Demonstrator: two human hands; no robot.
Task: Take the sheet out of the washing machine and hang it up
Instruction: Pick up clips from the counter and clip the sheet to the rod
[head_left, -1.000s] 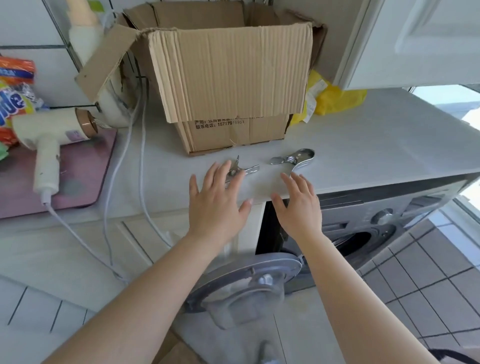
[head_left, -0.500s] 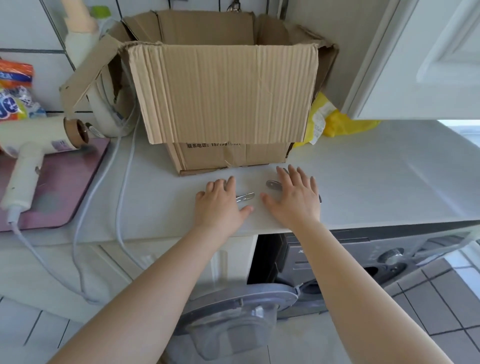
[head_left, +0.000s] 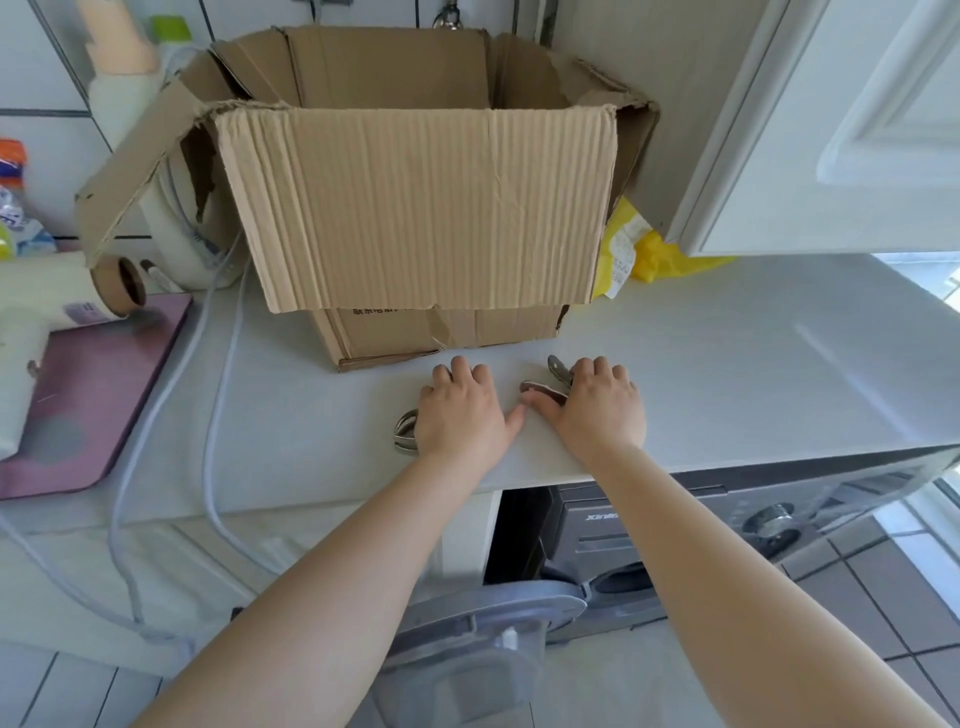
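Hands lay side by side on the white counter (head_left: 727, 364), each over a metal clip. Left hand (head_left: 460, 410) curled its fingers over one clip (head_left: 406, 432), whose loop showed at the wrist side. Right hand (head_left: 597, 405) curled round the other clip (head_left: 550, 382). Behind them stood a cardboard box (head_left: 415, 208). Below, the washing machine (head_left: 675, 535) had its door (head_left: 483, 623) swung open; no sheet could be made out.
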